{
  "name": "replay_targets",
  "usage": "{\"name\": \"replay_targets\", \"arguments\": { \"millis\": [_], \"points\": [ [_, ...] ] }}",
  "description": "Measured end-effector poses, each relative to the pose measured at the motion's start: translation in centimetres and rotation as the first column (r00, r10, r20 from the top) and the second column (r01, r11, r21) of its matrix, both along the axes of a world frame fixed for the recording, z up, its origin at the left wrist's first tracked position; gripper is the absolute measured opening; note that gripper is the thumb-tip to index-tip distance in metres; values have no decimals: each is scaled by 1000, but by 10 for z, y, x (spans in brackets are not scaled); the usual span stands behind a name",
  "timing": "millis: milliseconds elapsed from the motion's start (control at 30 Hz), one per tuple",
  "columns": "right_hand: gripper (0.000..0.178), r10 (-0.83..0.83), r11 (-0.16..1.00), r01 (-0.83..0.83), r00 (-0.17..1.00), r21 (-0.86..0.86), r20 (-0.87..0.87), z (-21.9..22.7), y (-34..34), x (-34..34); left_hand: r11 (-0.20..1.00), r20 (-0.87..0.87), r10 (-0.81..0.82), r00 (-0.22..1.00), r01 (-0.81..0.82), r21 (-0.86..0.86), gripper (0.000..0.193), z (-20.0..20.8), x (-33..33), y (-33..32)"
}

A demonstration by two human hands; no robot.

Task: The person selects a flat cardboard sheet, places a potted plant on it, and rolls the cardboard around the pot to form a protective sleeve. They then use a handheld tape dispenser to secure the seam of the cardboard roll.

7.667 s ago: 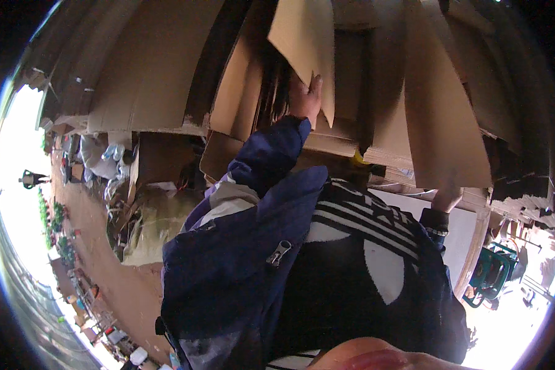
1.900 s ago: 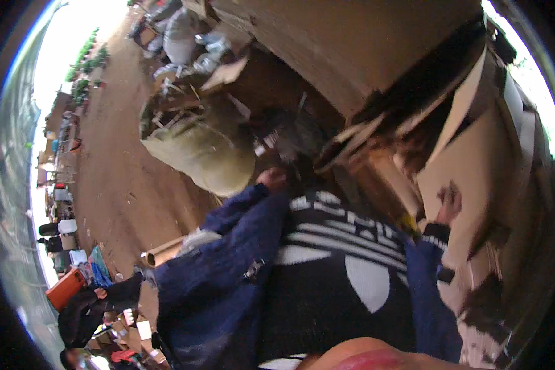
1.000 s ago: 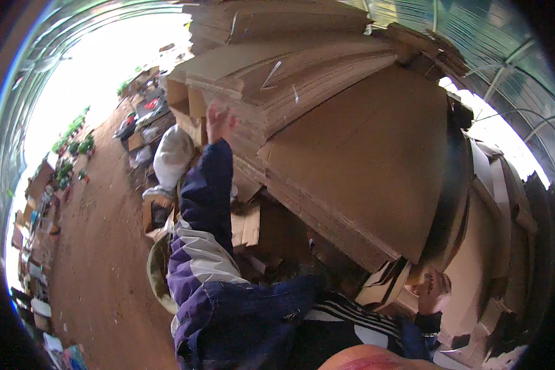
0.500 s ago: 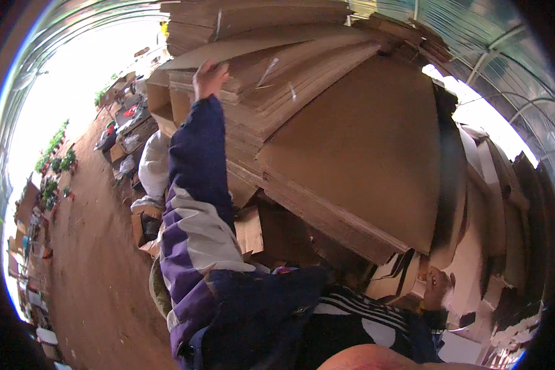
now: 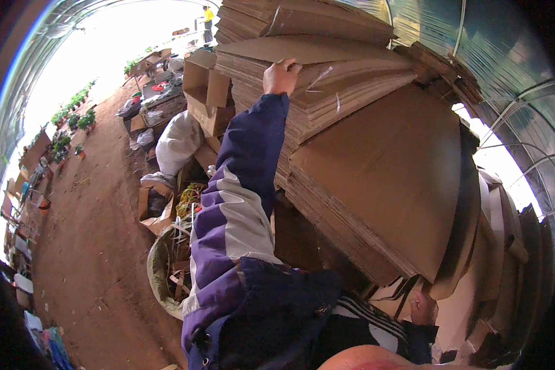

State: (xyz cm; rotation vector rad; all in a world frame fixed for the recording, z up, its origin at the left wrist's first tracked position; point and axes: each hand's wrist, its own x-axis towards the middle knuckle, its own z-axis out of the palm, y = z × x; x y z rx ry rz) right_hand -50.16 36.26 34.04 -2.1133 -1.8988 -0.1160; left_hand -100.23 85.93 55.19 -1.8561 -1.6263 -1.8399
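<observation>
A tall stack of flattened cardboard boxes [image 5: 382, 166] rises in front of me, its layered edges facing left. My left hand [image 5: 282, 77] is stretched out to the stack's upper left part, just under a bowed top sheet [image 5: 308, 49]. Its fingers are curled in; whether they pinch a sheet is hidden. Low on the right, my right hand [image 5: 423, 307] is closed like a fist, close below the lower corner of the stack. What it holds, if anything, cannot be made out.
Open cardboard boxes [image 5: 197, 83] and a white sack [image 5: 179, 143] stand left of the stack. A round green-rimmed bag [image 5: 157, 271] holds scraps. An earth path [image 5: 98, 246] runs along the left, with potted plants [image 5: 86, 119] beyond. More cardboard sheets [image 5: 505, 265] stand at the right.
The view has shifted, so the stack sits farther right. My left hand has moved rightward across the stack's edge. My right hand has come nearer the stack's lower corner, fingers more tightly curled.
</observation>
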Motion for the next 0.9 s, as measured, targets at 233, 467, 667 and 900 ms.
{"name": "replay_targets", "arguments": {
  "millis": [233,467,667,900],
  "points": [
    [30,-5,1000,5,998,-8,-70,-3,2,-2,992,-5,-16,1000,16,122,29,-15,-9,-1],
    [27,-34,990,22,996,-139,-84,-11,17,2,955,-61,39,997,-19,296,20,-27,-8,0],
    [30,-83,966,56,992,-251,-98,-18,31,10,961,-154,63,986,-18,276,17,-28,-12,6],
    [31,-90,970,39,975,-240,-205,-32,40,5,950,-241,78,967,2,313,19,-26,-8,7]
  ]
}}
